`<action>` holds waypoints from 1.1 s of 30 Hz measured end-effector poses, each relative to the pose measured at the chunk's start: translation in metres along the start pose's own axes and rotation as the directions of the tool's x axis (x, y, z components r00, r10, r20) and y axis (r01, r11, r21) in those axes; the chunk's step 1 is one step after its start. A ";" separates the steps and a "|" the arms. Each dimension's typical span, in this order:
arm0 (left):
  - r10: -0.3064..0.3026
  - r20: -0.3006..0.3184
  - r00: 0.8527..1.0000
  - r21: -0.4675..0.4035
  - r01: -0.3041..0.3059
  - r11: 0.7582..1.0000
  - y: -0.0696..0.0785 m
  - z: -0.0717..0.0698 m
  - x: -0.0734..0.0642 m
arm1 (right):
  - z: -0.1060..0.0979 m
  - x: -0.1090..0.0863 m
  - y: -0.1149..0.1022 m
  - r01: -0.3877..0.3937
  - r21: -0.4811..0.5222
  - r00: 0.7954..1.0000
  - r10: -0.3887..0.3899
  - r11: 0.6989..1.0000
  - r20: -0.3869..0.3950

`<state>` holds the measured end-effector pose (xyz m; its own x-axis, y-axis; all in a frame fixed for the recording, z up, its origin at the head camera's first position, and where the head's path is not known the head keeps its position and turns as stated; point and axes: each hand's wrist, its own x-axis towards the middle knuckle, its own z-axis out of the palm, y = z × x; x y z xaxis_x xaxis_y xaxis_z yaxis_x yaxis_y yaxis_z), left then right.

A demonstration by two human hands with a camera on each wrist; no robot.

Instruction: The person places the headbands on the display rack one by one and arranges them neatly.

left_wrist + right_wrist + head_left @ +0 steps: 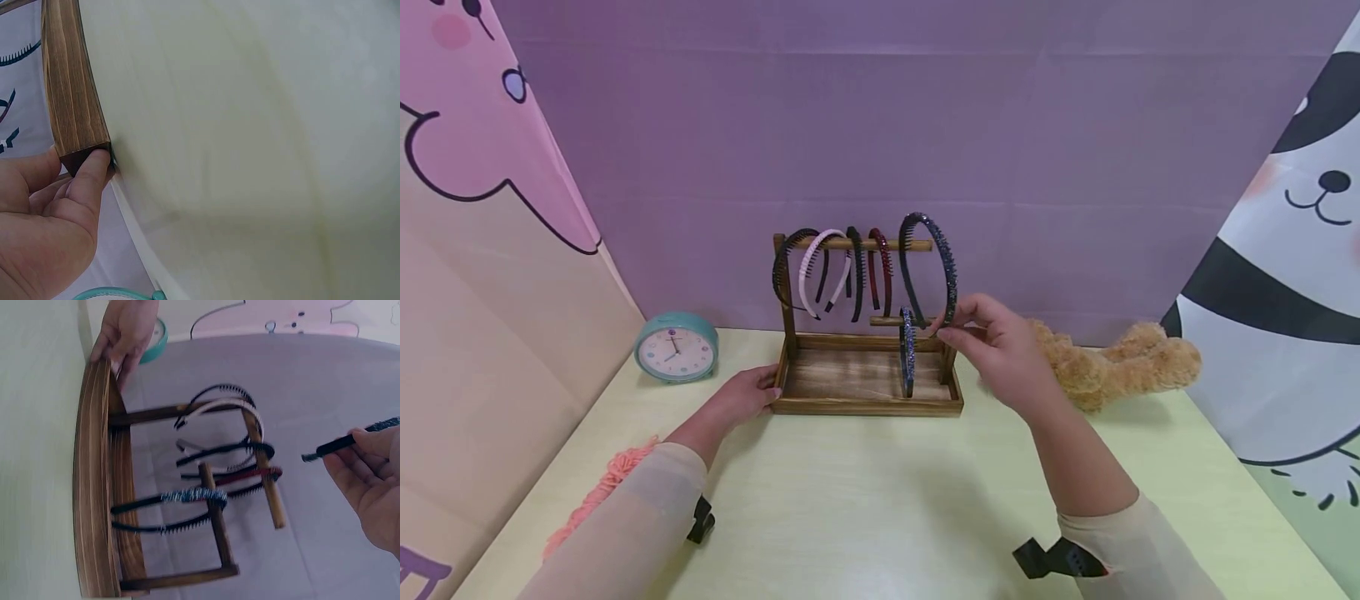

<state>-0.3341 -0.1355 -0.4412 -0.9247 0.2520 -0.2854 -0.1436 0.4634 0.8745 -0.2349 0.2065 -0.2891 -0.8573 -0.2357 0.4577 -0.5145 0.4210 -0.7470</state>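
Observation:
A wooden headband stand [865, 407] has an upper rod, a lower rod and a tray base. My left hand [747, 393] grips the tray's left end; in the left wrist view its fingers pinch the wooden corner [75, 119]. My right hand [1003, 350] pinches a dark glittery headband [952, 271] by its lower end, upright at the upper rod's right end. Whether it touches the rod I cannot tell. Black, pink and dark red headbands [886, 271] hang on the upper rod. A blue glittery headband [908, 354] hangs from the lower rod.
Left of the stand is a teal clock [676, 348]. Pink yarn [606, 487] lies partly hidden by the left sleeve. A fluffy tan plush [1120, 367] lies at the right, behind the right arm. A purple backdrop rises behind the table.

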 end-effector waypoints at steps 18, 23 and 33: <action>0.015 0.003 1.000 0.016 -0.015 1.000 -0.005 0.001 0.001 | 0.021 0.019 0.093 -0.168 -0.046 0.977 0.160 0.985 -0.142; 0.020 0.002 1.000 0.034 -0.020 0.999 -0.005 0.000 0.003 | 0.026 0.020 0.104 -0.164 -0.083 0.977 0.150 0.983 -0.150; 0.011 -0.003 1.000 0.040 -0.010 0.999 0.000 0.000 0.000 | 0.025 0.034 0.105 -0.161 -0.100 0.966 0.136 0.982 -0.217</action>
<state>-0.3338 -0.1352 -0.4409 -0.9273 0.2541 -0.2749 -0.1199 0.4940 0.8611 -0.3180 0.2209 -0.3641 -0.8952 0.0201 0.4453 -0.3653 0.5393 -0.7588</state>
